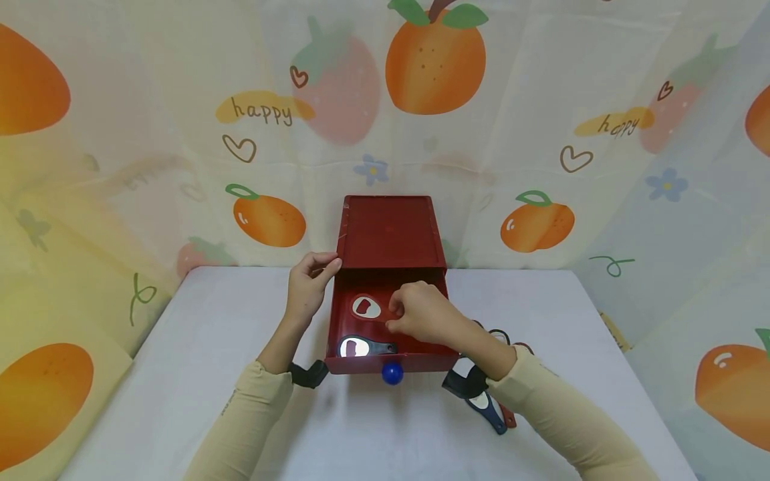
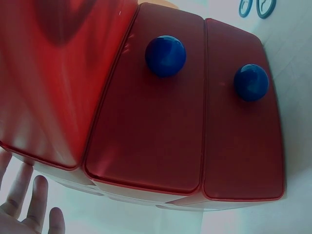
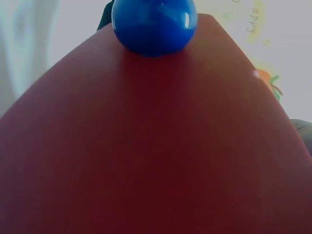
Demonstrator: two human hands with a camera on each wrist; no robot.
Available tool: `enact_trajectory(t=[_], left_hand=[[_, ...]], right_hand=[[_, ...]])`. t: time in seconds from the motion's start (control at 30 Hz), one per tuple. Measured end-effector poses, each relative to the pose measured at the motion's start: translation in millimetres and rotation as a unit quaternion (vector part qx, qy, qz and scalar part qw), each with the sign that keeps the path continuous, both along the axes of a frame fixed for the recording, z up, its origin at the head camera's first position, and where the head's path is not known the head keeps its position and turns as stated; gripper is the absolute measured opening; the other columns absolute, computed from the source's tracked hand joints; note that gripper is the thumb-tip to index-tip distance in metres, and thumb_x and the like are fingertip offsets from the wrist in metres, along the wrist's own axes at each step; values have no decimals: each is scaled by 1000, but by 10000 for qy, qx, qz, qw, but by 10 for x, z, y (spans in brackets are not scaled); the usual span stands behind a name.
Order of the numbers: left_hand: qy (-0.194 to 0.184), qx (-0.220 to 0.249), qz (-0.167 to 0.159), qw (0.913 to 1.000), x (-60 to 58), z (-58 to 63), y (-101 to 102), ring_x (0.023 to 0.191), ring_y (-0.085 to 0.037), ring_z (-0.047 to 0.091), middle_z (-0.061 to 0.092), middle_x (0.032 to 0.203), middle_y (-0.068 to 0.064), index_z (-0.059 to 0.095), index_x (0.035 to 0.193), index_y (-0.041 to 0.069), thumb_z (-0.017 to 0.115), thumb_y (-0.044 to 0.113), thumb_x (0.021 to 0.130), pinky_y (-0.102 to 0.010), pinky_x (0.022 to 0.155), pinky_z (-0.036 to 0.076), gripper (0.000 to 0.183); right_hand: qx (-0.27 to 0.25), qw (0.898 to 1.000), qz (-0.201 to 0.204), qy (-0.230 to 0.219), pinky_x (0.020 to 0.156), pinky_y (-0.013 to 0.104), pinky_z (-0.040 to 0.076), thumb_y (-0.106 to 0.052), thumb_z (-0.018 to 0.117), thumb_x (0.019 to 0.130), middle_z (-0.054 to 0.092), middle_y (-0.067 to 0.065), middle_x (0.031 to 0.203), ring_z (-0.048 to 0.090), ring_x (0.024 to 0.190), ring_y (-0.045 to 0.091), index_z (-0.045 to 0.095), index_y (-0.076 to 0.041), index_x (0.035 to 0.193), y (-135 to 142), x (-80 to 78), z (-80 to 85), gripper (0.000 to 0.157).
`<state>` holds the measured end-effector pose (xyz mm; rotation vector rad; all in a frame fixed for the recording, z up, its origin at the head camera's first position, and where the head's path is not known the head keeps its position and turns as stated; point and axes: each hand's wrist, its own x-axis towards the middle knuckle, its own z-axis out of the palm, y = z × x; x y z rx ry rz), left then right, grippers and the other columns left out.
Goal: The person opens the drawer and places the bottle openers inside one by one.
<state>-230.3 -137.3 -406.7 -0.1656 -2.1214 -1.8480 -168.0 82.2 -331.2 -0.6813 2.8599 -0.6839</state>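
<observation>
A red drawer cabinet stands on the table, its top drawer pulled out. My left hand touches the cabinet's left upper edge; the left wrist view shows several of its fingers straight against the side. Over the right part of the drawer is my right hand, thumb and bent fingers parted with a gap between. Beside its fingertips lies what looks like a small red-rimmed hand mirror, its handle partly hidden. A dark blue hand mirror lies along the drawer's front.
More handled pieces, one a dark blue hand mirror, lie on the table to the right, partly under my right forearm. Below the top drawer are two shut drawers with blue knobs. A fruit-print cloth hangs behind the table.
</observation>
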Motion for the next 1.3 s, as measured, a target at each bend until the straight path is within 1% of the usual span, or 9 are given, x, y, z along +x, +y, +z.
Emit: enact_trajectory(t=[0.23, 0.37, 0.47, 0.57, 0.67, 0.77, 0.87, 1.1, 1.3], left_hand=[[32, -12, 37, 10000, 3, -8, -1, 96, -4, 60, 66, 114, -18, 67, 111, -2, 68, 17, 92, -16, 87, 49, 27], [33, 8, 1, 10000, 6, -10, 1, 97, -5, 60, 66, 115, -18, 67, 110, -2, 68, 17, 92, -17, 88, 48, 27], [22, 3, 3, 10000, 8, -9, 4, 97, -5, 60, 66, 115, -18, 67, 110, -2, 67, 17, 92, -17, 88, 49, 27], [25, -12, 40, 10000, 7, -8, 6, 97, -5, 59, 66, 115, -18, 67, 111, -2, 67, 17, 92, -17, 88, 49, 27], [43, -17, 67, 10000, 4, -8, 5, 96, -5, 60, 66, 115, -19, 67, 111, -2, 67, 17, 92, -18, 88, 49, 27], [41, -25, 68, 10000, 3, -7, 4, 96, -5, 59, 66, 115, -19, 67, 111, -2, 67, 18, 92, -20, 88, 48, 27], [39, -37, 42, 10000, 4, -7, 9, 97, -6, 59, 66, 115, -18, 67, 111, -1, 67, 18, 92, -21, 89, 48, 27], [63, -24, 51, 10000, -6, -18, 12, 97, -5, 59, 66, 114, -18, 67, 110, -1, 67, 17, 92, -22, 90, 48, 26], [87, -12, 58, 9999, -9, -22, 15, 96, -4, 59, 66, 113, -18, 67, 110, -2, 67, 17, 92, -22, 90, 48, 26]], right_hand=[[211, 9994, 168, -195, 65, 28, 54, -19, 78, 81, 69, 5, 80, 56, 71, 15, 75, -6, 93, -109, -17, -51, 19], [342, 9987, 226, -304, 63, 28, 55, -17, 78, 81, 66, 3, 71, 56, 66, 15, 73, -7, 83, -158, -16, -91, 11], [437, 9984, 253, -235, 61, 26, 53, -16, 78, 81, 62, 2, 65, 55, 62, 15, 70, -7, 76, -188, -18, -127, 13], [504, 9984, 256, 10, 63, 27, 54, -18, 77, 82, 61, 3, 69, 55, 65, 15, 70, -6, 82, -209, -27, -149, 14], [498, 9983, 165, 250, 71, 30, 57, -22, 76, 84, 65, 6, 82, 59, 74, 17, 72, -4, 94, -209, -28, -144, 20], [437, 9983, -7, 387, 79, 36, 58, -24, 76, 84, 67, 8, 95, 63, 86, 20, 73, -5, 104, -176, -26, -97, 28], [327, 9986, -201, 358, 83, 38, 58, -25, 76, 84, 68, 9, 101, 64, 93, 23, 73, -7, 109, -107, -26, -3, 31], [-77, 9988, -334, 345, 78, 32, 57, -23, 71, 89, 67, 7, 102, 62, 93, 22, 73, -6, 109, 162, -56, 234, 27], [-479, 9968, -519, 372, 73, 31, 57, -20, 69, 90, 64, 8, 100, 61, 92, 23, 73, -5, 107, 451, -107, 336, 22]])
